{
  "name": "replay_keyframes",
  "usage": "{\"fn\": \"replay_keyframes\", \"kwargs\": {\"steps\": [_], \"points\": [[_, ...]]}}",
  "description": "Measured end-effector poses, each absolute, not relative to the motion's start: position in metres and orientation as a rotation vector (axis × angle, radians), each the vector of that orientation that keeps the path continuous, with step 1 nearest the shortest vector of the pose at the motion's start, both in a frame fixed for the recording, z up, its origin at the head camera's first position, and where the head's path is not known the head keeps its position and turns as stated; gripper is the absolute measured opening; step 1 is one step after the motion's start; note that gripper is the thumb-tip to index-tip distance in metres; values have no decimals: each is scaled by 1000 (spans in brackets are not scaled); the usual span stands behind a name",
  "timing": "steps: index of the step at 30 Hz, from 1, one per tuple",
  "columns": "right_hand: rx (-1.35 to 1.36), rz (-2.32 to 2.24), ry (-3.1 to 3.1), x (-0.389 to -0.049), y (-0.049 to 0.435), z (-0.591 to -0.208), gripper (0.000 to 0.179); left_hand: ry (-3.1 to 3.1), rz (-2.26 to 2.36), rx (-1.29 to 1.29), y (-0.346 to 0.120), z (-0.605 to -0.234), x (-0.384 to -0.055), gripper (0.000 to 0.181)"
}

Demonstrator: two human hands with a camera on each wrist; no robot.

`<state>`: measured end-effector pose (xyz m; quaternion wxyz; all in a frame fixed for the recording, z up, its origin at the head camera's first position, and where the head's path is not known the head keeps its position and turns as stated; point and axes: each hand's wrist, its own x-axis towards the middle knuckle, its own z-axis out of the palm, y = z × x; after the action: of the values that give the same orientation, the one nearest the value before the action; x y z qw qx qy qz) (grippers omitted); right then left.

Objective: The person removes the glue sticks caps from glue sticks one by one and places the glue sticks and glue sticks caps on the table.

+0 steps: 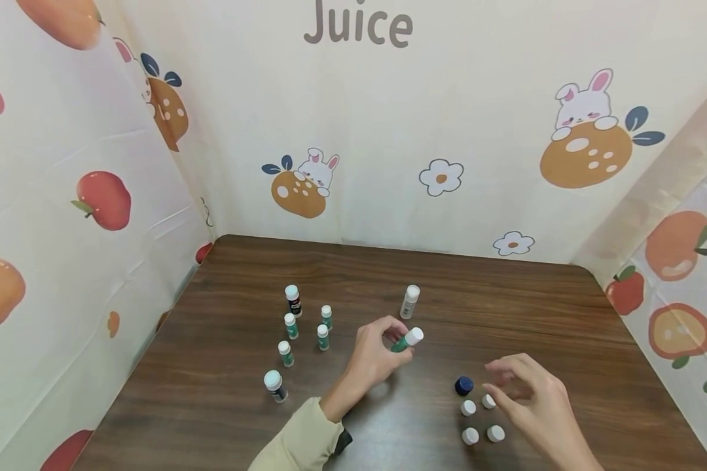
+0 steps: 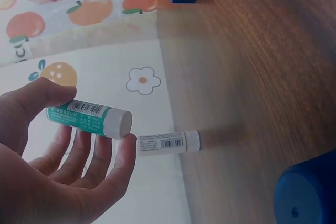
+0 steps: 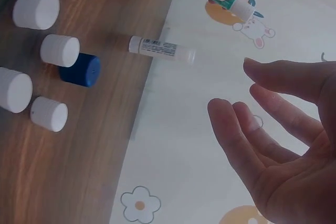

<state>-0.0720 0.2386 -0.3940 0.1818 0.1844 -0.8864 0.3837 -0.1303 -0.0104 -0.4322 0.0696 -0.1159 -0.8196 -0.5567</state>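
My left hand (image 1: pixel 372 353) holds a small glue stick (image 1: pixel 411 337) between thumb and fingers, above the table. Its label is green with a barcode, and its ends are white. Behind it stands another glue stick (image 1: pixel 409 303), with a whitish label and white end. My right hand (image 1: pixel 533 399) is empty, with fingers bent loosely and thumb apart from them, over the right of the table. Nearest to it is a white cap (image 1: pixel 488 401), partly behind the thumb. Close by stand a dark blue cap (image 1: pixel 463 385) and more white caps (image 3: pixel 36 11).
Several small sticks stand at the left, some green like this stick (image 1: pixel 285 353), others dark-labelled like this stick (image 1: pixel 275 386). The brown table (image 1: pixel 241 275) meets a printed curtain (image 1: pixel 377 131) at the back and sides. A round blue object (image 2: pixel 307 192) looms close in the left wrist view.
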Motion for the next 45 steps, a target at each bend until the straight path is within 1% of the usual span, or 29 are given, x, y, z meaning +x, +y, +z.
{"fn": "replay_keyframes", "kwargs": {"steps": [19,27,37,45], "points": [[684,1068,-2455,-85,221,-381,48,-2473,-1609,-384,-13,-423,-108,22],[682,1129,-2480,-88,208,-376,47,-2486,-1608,-416,-12,-419,-101,22],[767,1196,-2470,-90,191,-376,47,-2465,-1590,-489,-10,-417,-97,21],[877,1268,-2449,-92,178,-377,42,-2470,-1588,-542,-10,-416,-93,20]]}}
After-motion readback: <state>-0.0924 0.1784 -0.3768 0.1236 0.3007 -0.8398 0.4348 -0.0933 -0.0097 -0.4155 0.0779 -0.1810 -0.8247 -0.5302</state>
